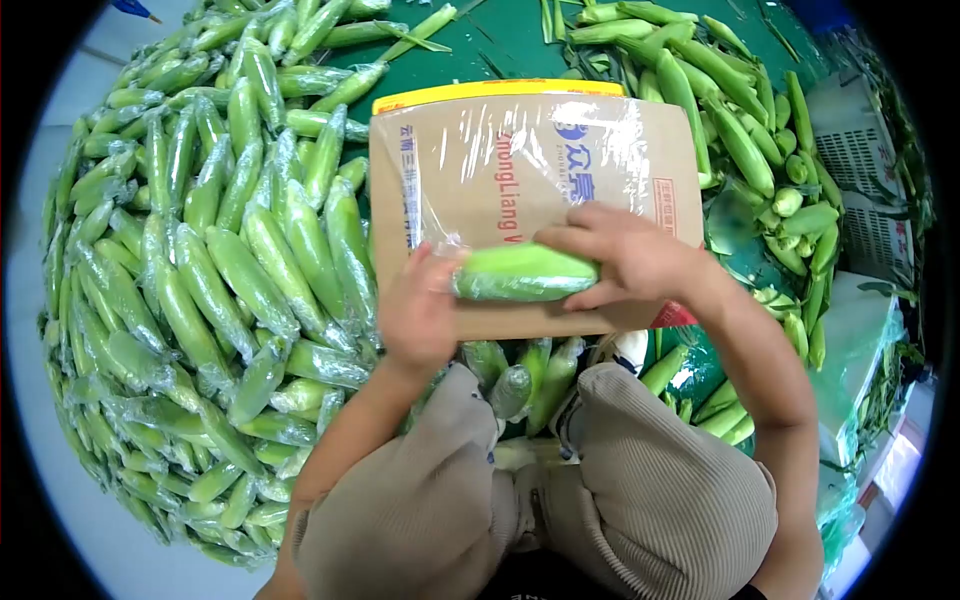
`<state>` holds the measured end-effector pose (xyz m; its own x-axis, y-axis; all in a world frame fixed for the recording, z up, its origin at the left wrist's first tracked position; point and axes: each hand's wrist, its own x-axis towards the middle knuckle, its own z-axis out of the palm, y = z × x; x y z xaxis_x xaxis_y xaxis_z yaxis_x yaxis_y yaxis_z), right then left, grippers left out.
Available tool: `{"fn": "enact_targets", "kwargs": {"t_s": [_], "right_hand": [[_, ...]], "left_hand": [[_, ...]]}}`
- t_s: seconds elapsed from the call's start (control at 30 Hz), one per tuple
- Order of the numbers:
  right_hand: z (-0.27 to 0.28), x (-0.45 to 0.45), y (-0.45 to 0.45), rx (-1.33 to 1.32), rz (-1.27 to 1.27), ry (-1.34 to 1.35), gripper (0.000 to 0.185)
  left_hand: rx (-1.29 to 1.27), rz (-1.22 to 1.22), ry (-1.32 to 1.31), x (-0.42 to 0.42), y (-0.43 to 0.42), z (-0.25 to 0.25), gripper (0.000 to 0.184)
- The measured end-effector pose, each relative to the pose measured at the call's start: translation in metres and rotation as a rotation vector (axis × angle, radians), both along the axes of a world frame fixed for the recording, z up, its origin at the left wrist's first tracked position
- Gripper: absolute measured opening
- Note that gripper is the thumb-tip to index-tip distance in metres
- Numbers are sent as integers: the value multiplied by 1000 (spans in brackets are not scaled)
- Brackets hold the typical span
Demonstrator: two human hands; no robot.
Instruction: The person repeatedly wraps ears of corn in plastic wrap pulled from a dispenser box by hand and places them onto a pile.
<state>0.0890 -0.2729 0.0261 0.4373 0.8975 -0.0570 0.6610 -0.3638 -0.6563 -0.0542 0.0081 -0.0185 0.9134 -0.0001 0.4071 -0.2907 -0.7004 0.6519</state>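
Observation:
A green ear of corn point(525, 273) lies crosswise above the cardboard sheet point(460, 190), with clear film around at least part of it. My left hand point(418, 305) is closed on its left end, where some film bunches up by the fingers. My right hand point(630, 255) grips the right end between thumb and fingers. Clear plastic film covers the printed cardboard, which rests in front of my knees. A yellow strip point(490, 92) runs along the cardboard's far edge.
A large heap of film-wrapped corn point(200, 290) fills the left side. Unwrapped ears point(735, 140) are piled at the upper right on the green floor point(500, 40). Grey crates point(865, 170) stand at the far right. More ears point(550, 385) lie between my legs.

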Motion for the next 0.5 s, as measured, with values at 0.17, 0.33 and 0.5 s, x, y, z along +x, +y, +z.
{"fn": "enact_targets", "kwargs": {"t_s": [0.17, 0.33, 0.5], "right_hand": [[-6, 9, 16, 41, -182, -350, 58], [-7, 62, 45, 126, -304, -579, 68], [-25, 120, 62, -87, -290, -610, 81]], "left_hand": [[490, -120, 289, 43, -14, 31, 52], [703, 290, -123, 194, 17, 34, 42], [502, -57, -81, 172, -18, 31, 57]]}}
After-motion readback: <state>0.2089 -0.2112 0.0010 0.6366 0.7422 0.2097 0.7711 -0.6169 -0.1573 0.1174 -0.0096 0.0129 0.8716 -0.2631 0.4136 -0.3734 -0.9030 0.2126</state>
